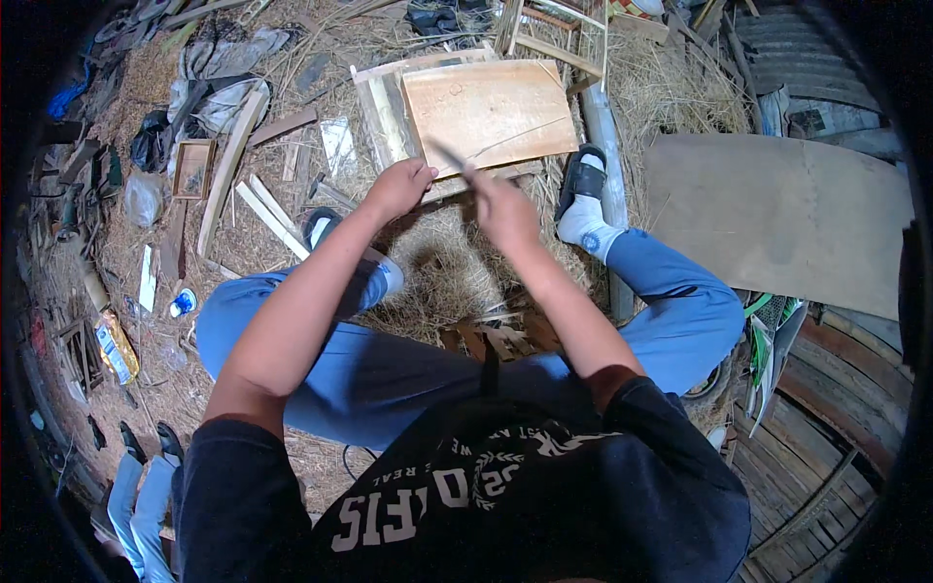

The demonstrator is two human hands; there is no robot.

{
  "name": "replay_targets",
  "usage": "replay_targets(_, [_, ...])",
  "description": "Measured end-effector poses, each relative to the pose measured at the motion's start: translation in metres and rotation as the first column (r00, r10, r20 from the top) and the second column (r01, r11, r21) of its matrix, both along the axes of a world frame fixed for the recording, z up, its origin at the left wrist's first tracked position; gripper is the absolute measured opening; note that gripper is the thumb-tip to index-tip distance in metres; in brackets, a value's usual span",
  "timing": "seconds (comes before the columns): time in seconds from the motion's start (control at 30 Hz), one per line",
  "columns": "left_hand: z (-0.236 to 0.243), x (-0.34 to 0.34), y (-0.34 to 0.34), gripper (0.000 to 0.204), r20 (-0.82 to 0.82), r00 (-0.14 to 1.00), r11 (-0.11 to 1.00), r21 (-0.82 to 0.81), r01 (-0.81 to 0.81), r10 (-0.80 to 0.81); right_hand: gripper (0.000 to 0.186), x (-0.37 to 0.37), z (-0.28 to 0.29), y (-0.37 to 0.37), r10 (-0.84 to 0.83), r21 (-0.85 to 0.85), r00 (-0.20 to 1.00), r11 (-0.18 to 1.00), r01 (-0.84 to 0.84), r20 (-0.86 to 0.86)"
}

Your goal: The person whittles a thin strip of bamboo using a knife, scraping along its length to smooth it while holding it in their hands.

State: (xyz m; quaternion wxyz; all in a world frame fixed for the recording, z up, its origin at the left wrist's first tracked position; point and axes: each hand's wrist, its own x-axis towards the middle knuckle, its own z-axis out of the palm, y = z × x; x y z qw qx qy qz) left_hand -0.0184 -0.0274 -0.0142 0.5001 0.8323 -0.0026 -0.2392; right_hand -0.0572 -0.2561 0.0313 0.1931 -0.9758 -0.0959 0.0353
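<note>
A pale wooden board (pixel 491 107) lies across a low wooden frame (pixel 389 112) in front of me. My left hand (pixel 399 188) is at the board's near left corner, thumb and fingers pinched together; whatever is between them is too small to make out. My right hand (pixel 506 213) is closed round a narrow dark tool (pixel 450 155), smeared by motion. Its greyish end points up and left over the board's near edge, close to my left fingertips. A thin dark line runs slantwise across the board's right part.
Wood strips (pixel 233 170) and a hammer (pixel 335 193) lie on the straw at left, near a small wooden tray (pixel 193 170). A large flat brown sheet (pixel 777 214) lies at right. My sandalled right foot (pixel 583 185) is beside the board. Another person's legs (pixel 141 500) show lower left.
</note>
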Motion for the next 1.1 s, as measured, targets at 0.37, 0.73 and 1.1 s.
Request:
replay_targets(0.37, [0.006, 0.007, -0.004, 0.041, -0.067, 0.997, 1.000, -0.016, 0.025, -0.026, 0.033, 0.034, -0.029, -0.081, -0.139, -0.024, 0.978, 0.989, 0.144, 0.154])
replay_targets(0.73, [0.005, 0.005, 0.003, 0.042, -0.043, 0.998, 0.999, 0.026, 0.040, -0.039, 0.026, 0.006, 0.018, -0.028, -0.141, 0.279, 0.987, 0.953, 0.114, 0.077])
replay_targets(1.1, [-0.002, 0.007, 0.002, 0.043, -0.036, 0.997, 0.998, -0.033, 0.061, -0.063, 0.030, 0.034, -0.036, -0.082, -0.262, 0.187, 0.957, 0.953, 0.236, 0.125])
